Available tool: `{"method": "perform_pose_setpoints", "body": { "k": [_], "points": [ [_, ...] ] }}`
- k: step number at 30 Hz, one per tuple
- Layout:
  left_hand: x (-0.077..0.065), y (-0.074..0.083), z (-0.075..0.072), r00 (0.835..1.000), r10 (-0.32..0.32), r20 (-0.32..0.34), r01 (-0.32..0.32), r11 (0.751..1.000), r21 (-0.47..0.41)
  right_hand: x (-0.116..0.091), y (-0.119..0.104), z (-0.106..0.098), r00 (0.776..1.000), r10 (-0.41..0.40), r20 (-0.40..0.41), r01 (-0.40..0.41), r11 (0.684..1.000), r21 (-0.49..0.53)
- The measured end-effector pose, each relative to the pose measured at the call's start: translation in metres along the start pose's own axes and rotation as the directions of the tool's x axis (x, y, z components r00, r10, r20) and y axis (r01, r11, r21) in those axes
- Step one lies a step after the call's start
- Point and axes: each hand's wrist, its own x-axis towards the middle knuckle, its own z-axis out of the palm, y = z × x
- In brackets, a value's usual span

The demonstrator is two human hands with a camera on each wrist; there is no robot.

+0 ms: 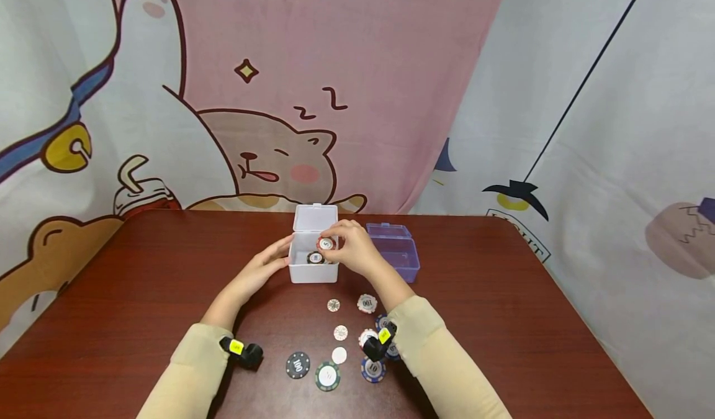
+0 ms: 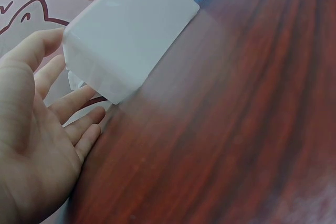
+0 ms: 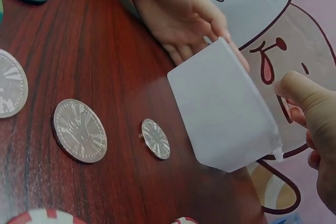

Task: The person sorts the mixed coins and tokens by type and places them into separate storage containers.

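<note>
A white lidded plastic box (image 1: pixel 314 274) stands with its lid up toward the back of the table. My left hand (image 1: pixel 259 276) touches the box's left side, its fingers loosely extended and the thumb up by the rim, as the left wrist view shows. Over the box's opening, my right hand (image 1: pixel 354 248) pinches a red-and-white poker chip (image 1: pixel 326 244) between thumb and fingers. Inside the box lies a black-and-white poker chip (image 1: pixel 315 257). In the right wrist view the box's wall (image 3: pixel 223 108) hides its contents.
A purple translucent box (image 1: pixel 412 275) with a raised lid stands right of the white one. Nearer me lie silver coins (image 1: pixel 340 333), a black chip (image 1: pixel 298 365), a green chip (image 1: pixel 328 376), a red-and-white chip (image 1: pixel 367 303) and blue chips (image 1: pixel 373 369), some partly under my right wrist.
</note>
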Motion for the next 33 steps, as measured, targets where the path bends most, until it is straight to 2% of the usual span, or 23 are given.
{"method": "perform_pose_setpoints", "body": {
  "k": [2,6,19,26,33],
  "points": [
    [0.002,-0.008,-0.001,1.0,0.003,-0.003,-0.003,1.0,-0.003,0.002,0.002,0.003,1.0,0.016,0.012,-0.016,1.0,-0.003],
    [0.002,-0.01,-0.002,1.0,0.008,-0.001,-0.008,1.0,0.004,0.004,0.005,0.008,0.999,0.035,0.027,-0.034,0.999,-0.02],
    [0.002,-0.008,-0.001,1.0,0.006,0.002,-0.006,1.0,-0.009,0.001,0.008,0.016,0.993,0.093,0.068,-0.092,0.996,-0.011],
    [0.002,-0.008,-0.001,1.0,0.005,0.004,-0.005,1.0,-0.009,0.001,0.006,0.015,0.985,0.15,0.082,-0.151,0.988,0.005],
    [0.002,-0.008,-0.002,1.0,0.008,0.011,-0.008,1.0,-0.003,-0.003,0.002,0.014,0.988,0.14,0.066,-0.145,0.987,0.069]
  ]
}}
